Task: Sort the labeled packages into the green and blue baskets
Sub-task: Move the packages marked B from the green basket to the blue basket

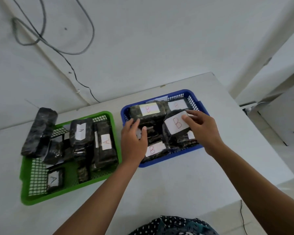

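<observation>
- Far left, one long black package (39,131) lies tilted across the back left corner of the green basket (26,192), propped on the rim, its label out of sight; by my reading it is the one piece not properly in, and it needs turning over to read the letter before it is seated.
- Inside the green basket, several dark packages sit with white A labels showing, one near the front (53,179) and one upright at the right side (106,141).
- Now the left hand (133,141) is over the left edge of the blue basket (159,162), fingers spread and lightly bent onto a dark package (148,119) with a B label; I cannot tell whether it grips or merely presses.
- Right of it, the round B package (175,128) stands tilted in the middle of the blue basket, leaning on its neighbours.
- The right hand (204,129) comes in from the right, fingertips (185,118) on the top right corner of that white label, thumb side hidden, so the hold looks like a light steadying touch.
- To do this well, I judge: ease the round package down flat, label up, while the left keeps the stack from sliding.
- The white table (176,192) beneath carries both baskets side by side, near but apart.
</observation>
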A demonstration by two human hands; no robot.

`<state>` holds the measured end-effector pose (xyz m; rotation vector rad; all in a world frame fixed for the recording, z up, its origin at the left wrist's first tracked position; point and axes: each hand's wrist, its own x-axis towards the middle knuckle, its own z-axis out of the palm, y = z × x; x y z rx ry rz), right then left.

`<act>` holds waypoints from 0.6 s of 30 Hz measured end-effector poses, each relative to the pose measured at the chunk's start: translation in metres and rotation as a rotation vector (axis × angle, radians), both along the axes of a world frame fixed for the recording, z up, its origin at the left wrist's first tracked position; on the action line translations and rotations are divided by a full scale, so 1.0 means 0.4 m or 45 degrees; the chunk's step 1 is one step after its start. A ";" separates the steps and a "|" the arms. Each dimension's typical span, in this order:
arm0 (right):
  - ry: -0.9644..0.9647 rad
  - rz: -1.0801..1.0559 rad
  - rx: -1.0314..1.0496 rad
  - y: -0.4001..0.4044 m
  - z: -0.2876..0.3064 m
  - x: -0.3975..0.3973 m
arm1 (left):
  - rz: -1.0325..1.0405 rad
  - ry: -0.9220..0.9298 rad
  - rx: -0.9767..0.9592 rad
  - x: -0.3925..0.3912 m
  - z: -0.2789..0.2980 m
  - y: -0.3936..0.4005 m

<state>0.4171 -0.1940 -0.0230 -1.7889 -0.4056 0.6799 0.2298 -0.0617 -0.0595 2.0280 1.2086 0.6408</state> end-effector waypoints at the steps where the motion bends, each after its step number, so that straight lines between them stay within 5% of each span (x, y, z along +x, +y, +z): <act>1: -0.007 -0.031 -0.013 -0.001 -0.005 0.023 | 0.067 0.059 -0.008 0.008 -0.015 0.002; 6: -0.151 -0.101 -0.171 0.022 -0.034 0.109 | 0.229 0.236 -0.062 0.022 -0.068 0.017; 18: -0.373 0.090 -0.450 0.059 -0.123 0.162 | 0.396 0.062 -0.139 0.022 -0.069 0.026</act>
